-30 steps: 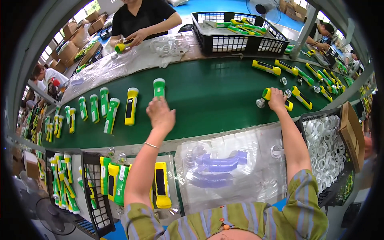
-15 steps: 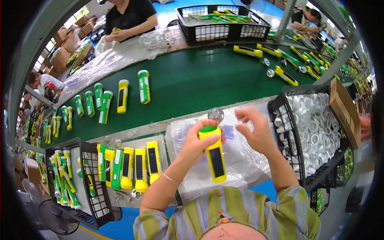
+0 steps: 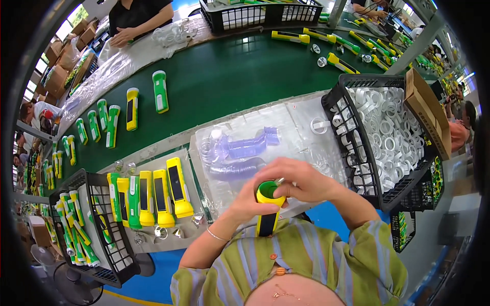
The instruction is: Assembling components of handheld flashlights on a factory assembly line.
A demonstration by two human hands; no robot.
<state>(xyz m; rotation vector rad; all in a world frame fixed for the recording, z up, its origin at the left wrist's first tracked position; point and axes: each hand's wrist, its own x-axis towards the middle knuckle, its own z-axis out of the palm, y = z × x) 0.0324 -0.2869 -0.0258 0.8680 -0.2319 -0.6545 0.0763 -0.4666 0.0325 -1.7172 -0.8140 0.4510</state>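
Observation:
A yellow flashlight (image 3: 267,224) with a black panel stands close to my body, its open green-lined head facing up. My left hand (image 3: 244,205) is wrapped round it just below the rim. Over the opening, my right hand (image 3: 303,179) is closed, thumb and fingers pinched at the rim. A small silvery bit of the reflector (image 3: 279,180) shows between its fingertips; the rest is hidden. Beyond my hands, stacks of clear bluish plastic discs (image 3: 247,148) lie on a plastic-covered bench. To the left is a row of yellow and green flashlights (image 3: 145,199), with loose reflectors (image 3: 161,233) beside it.
A black crate (image 3: 375,178) of white rings stands at the right, a cardboard box (image 3: 426,115) against it. Another crate (image 3: 120,234) at left holds flashlights. A green belt (image 3: 214,84) carries more flashlights. Across it, a person (image 3: 138,23) works beside another crate (image 3: 265,16).
My hands and the flashlight have come nearer my body. My right hand, formerly apart with fingers spread, has closed at the flashlight's head. The reflector no longer sticks up above it. The view has shifted.

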